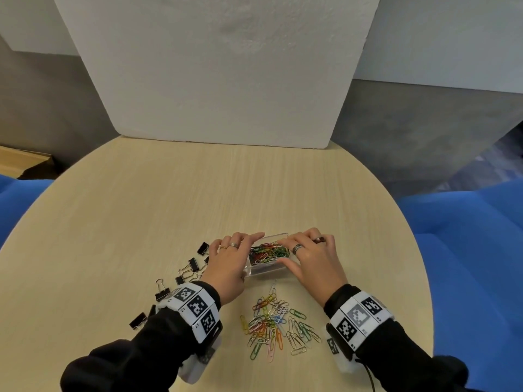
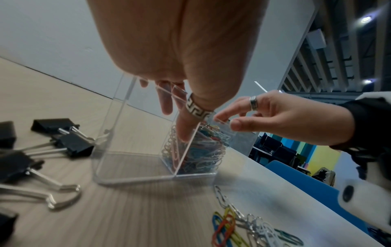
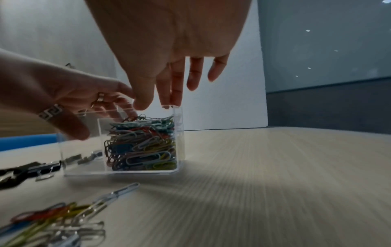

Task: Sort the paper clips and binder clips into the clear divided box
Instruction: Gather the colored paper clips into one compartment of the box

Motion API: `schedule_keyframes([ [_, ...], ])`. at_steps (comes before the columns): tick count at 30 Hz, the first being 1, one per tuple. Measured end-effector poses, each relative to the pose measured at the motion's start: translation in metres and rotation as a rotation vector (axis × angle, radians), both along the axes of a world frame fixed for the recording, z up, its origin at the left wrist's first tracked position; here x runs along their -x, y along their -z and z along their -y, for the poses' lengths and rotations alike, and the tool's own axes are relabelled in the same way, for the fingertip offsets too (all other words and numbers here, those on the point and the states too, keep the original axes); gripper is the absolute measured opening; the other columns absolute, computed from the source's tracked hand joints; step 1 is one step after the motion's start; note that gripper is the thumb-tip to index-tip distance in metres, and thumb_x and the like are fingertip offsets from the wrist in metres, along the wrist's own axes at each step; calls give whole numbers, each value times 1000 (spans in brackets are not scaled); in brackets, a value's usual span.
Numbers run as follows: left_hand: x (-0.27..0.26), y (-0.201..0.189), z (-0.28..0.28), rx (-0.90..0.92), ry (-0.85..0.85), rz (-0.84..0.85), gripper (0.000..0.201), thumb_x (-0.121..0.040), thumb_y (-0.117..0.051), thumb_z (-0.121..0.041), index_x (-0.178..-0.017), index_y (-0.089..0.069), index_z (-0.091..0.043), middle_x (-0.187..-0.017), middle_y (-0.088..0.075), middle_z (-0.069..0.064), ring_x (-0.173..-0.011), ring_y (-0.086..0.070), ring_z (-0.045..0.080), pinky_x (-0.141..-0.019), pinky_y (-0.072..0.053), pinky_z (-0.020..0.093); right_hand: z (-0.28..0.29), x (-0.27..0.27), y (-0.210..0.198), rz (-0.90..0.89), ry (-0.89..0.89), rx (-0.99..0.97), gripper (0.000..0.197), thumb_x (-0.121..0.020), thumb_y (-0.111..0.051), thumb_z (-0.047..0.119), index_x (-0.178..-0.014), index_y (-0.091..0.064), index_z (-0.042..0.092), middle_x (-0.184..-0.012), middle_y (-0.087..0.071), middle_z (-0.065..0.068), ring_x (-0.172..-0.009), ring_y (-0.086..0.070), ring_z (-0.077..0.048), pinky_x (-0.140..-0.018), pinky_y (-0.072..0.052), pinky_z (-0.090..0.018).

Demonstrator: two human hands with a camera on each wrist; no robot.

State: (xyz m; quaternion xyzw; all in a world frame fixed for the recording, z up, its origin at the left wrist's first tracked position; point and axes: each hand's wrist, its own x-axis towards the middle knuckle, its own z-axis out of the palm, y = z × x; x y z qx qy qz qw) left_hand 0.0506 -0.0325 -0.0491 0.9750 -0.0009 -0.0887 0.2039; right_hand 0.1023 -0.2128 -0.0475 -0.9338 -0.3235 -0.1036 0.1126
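Note:
The clear divided box (image 1: 263,271) stands on the table near me. Its right compartment is packed with coloured paper clips (image 1: 268,251) (image 3: 143,147); the left compartment (image 2: 131,167) looks empty. My left hand (image 1: 229,258) holds the box, with the ringed thumb (image 2: 186,127) down the near wall and the fingers over the top rim. My right hand (image 1: 311,256) hovers over the clip compartment with relaxed fingers, and its fingertips (image 3: 171,98) touch the rim. A loose pile of paper clips (image 1: 278,325) lies in front of the box. Several black binder clips (image 1: 192,264) (image 2: 69,142) lie to its left.
The round wooden table (image 1: 169,207) has bare surface beyond the box. A white foam board (image 1: 220,66) stands upright at its far edge. Blue chairs (image 1: 467,236) flank the table on both sides.

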Motion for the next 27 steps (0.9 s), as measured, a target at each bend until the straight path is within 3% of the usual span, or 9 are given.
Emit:
schedule_keyframes([
  [2,0,0,0,-7,6,-4,85,-81,-54,-1,-144,-10,-36,-137,-30,-6,-128,-28,16,-110,-9,36,0,2,3,40,-1,133,36,-79,-50,50,-99,-68,26,-95,-65,12,-88,-41,-13,-73,-25,-32],
  [5,0,1,-1,2,15,5,84,-82,-55,-2,-144,-10,-36,-138,-29,-6,-129,-27,16,-111,-8,36,-2,5,10,39,-39,186,41,-70,-66,50,-103,-67,26,-100,-64,10,-89,-39,-15,-75,-32,-35],
  [8,1,-2,-4,-11,35,-1,84,-84,-57,-7,-145,-8,-37,-142,-25,-7,-133,-24,15,-113,-5,36,2,6,3,-58,9,37,37,-77,-54,49,-102,-66,25,-98,-63,7,-88,-44,-15,-68,-44,-33],
  [12,10,-6,-5,24,38,94,74,-86,-60,-26,-144,-16,-33,-150,-19,-5,-140,-17,17,-115,5,41,23,12,-9,-382,100,-210,26,-88,-51,42,-104,-59,22,-97,-54,9,-80,-51,-8,-73,-45,-22],
  [14,22,-6,-4,46,33,248,64,-80,-66,-24,-136,-35,-28,-139,-40,0,-129,-38,22,-112,-19,45,37,21,-7,-562,113,-97,24,-90,-50,41,-107,-55,26,-97,-53,11,-73,-51,-2,-73,-47,-20],
  [16,40,-11,1,78,45,295,49,-78,-65,-23,-123,-46,-26,-123,-51,-1,-106,-52,15,-94,-47,35,50,35,0,-724,110,31,28,-88,-53,43,-112,-52,29,-101,-54,11,-78,-51,1,-79,-47,-21],
  [19,71,-9,12,157,22,-51,50,-87,-56,-37,-132,-36,-29,-134,-35,-7,-96,-49,3,-82,-45,12,60,60,13,-861,143,82,53,-79,-62,49,-124,-43,27,-118,-46,11,-104,-51,-5,-92,-44,-21],
  [23,89,18,25,210,-90,-375,94,-68,-75,-44,-141,-20,-24,-141,-19,-4,-123,-41,14,-106,-37,25,52,90,25,-916,198,80,82,-70,-72,49,-136,-33,20,-129,-34,7,-119,-44,-13,-105,-35,-24],
  [27,85,30,42,229,-107,-371,85,-72,-76,-28,-140,-25,-22,-139,-21,-2,-127,-37,15,-110,-35,25,33,105,35,-903,209,1,70,-78,-70,30,-137,-33,20,-129,-35,6,-118,-44,-11,-106,-34,-21],
])
